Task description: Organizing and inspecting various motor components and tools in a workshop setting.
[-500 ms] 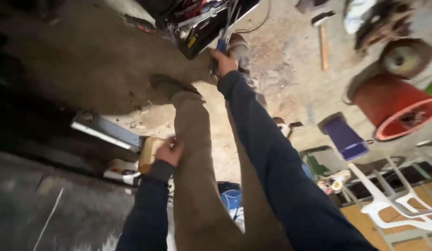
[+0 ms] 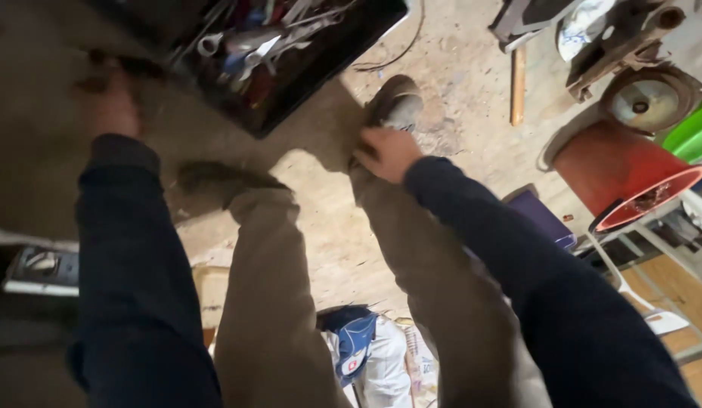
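My left hand (image 2: 113, 106) is stretched out to the far left over the dirt floor, just left of an open black toolbox (image 2: 343, 41) crammed with several metal tools. The hand is blurred, and a dark shape lies at its fingertips; whether it grips anything is unclear. My right hand (image 2: 387, 153) rests with curled fingers on my tan trouser leg, right above my grey shoe (image 2: 396, 102). Nothing shows in it. My other shoe (image 2: 215, 181) stands to the left.
A red bucket (image 2: 623, 170) lies on its side at the right, beside a green tub (image 2: 695, 132) and a round metal disc (image 2: 649, 98). A wooden stick (image 2: 517, 87), a purple box (image 2: 543, 215), a white-and-blue bag (image 2: 366, 347) and a grey device (image 2: 41, 272) lie around.
My right hand has drawn back from the toolbox to my ankle. My left hand has left the wooden block by my knee and reached up beside the toolbox.
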